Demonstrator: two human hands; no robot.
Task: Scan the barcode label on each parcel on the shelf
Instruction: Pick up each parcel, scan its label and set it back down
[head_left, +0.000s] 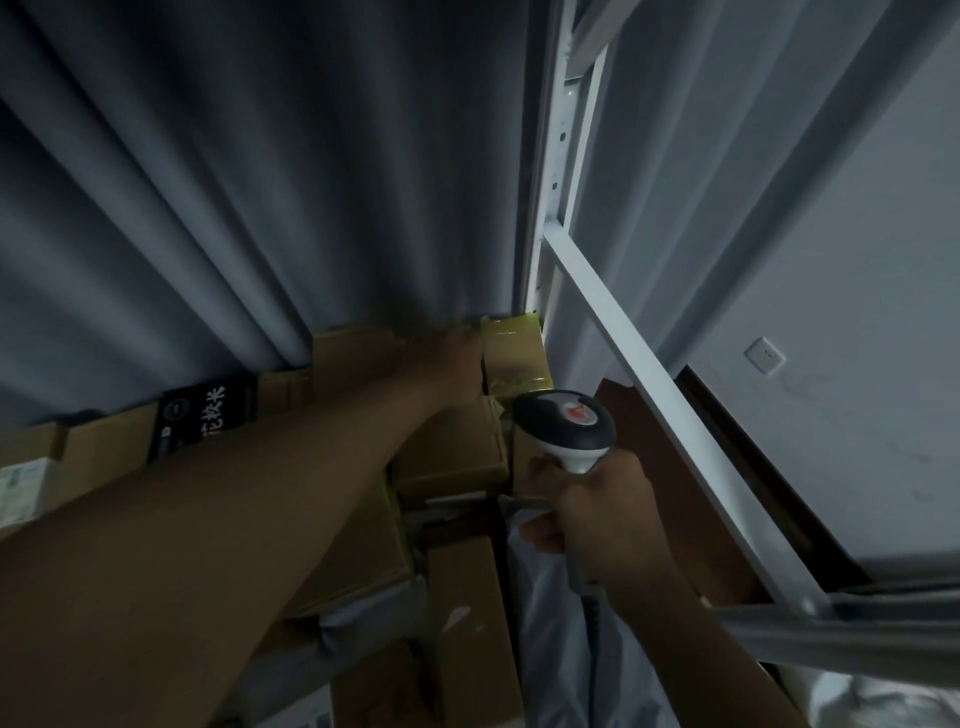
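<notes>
Parcels (447, 452) are stacked along the shelf in a row that runs from the lower left to the upright post (558, 208) at the right. Behind the row a curtain (234, 182) is hung. A taped parcel (514, 358) is set at the far right end, just beside the post. The left hand (447, 358) is stretched over the stack and laid on the parcels directly left of the taped one. The scanner (563, 423) is held in the right hand (592, 514), in front of and below the taped parcel. A crossbar (675, 415) is slanted down to the right from the post. On the wall to the right a socket (763, 355) is mounted.
</notes>
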